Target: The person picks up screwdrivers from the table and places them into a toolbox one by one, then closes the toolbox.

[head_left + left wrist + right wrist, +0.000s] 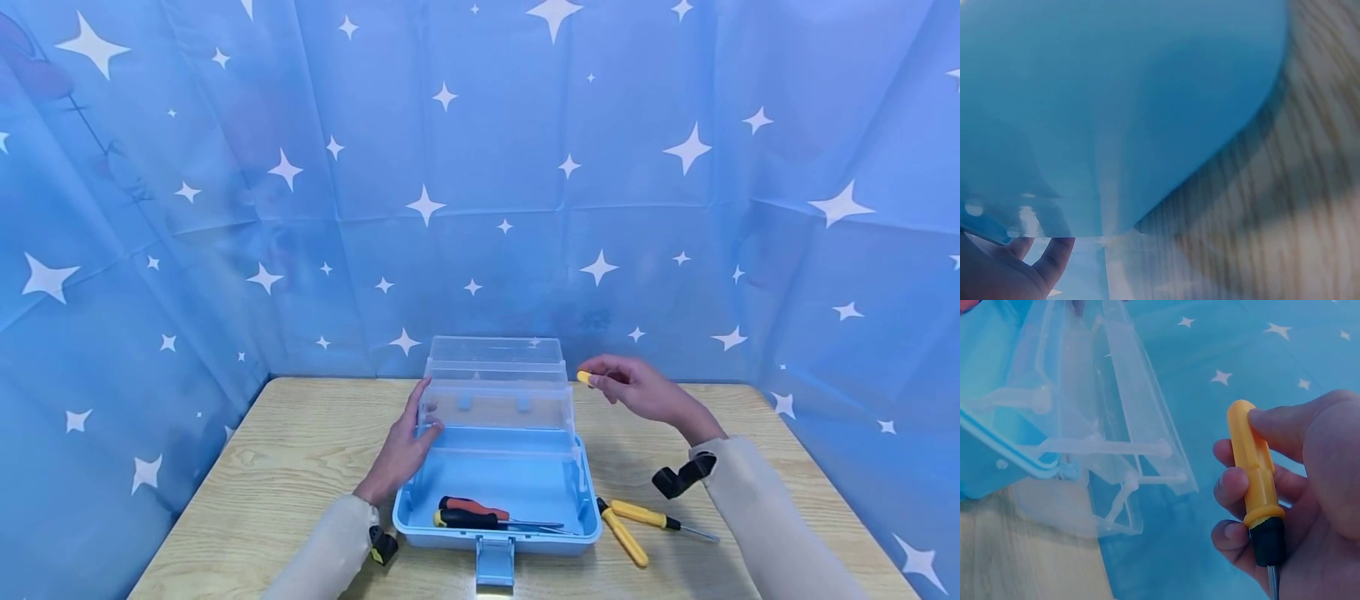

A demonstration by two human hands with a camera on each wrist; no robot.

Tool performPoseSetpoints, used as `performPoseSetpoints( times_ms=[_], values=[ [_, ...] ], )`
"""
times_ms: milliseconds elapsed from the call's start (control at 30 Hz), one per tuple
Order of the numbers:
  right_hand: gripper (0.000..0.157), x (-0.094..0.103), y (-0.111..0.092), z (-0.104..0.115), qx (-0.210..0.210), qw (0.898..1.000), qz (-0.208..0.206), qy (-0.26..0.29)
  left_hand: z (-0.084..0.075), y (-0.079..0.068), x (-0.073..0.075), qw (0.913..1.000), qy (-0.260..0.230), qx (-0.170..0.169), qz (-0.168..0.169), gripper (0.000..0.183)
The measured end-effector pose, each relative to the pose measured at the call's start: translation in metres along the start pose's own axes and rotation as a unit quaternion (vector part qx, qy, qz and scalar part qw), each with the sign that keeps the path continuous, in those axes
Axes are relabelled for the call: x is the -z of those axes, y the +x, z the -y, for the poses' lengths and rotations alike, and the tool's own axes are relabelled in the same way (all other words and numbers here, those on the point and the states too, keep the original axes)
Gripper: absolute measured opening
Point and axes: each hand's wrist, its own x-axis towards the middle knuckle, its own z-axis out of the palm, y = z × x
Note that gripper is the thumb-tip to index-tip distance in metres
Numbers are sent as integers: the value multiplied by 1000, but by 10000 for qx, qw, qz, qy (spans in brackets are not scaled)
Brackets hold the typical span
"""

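Note:
A light blue toolbox [495, 542] stands unfolded on the table, with clear plastic trays [495, 408] raised at its back. My left hand [401, 450] grips the left side of these trays, thumb in front; in the left wrist view the box wall hides much of the hand. To the right of the trays, my right hand [637, 390] holds a yellow-handled screwdriver [1254, 462] in the air, its handle between thumb and fingers. The shaft's end is out of view. Inside the box lie a black-and-yellow screwdriver [465, 519] and a red-and-black screwdriver [476, 506].
Right of the box, another yellow-handled screwdriver [637, 512] and a yellow-handled tool [624, 537], partly hidden by the box, lie on the wooden table [300, 467]. A front latch [495, 562] hangs down. A blue star-patterned curtain [495, 167] surrounds the table.

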Motion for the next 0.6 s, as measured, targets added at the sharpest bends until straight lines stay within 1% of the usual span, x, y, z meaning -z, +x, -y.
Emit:
performPoseSetpoints(
  times_ms=[167,600],
  values=[
    [25,1,8,4,-87,10000,-37,-5,0,0,1,10000,0,11,-3,70],
    [28,2,25,14,47,9999,-64,-153,2,1,1,10000,-55,-26,46,69]
  ],
)
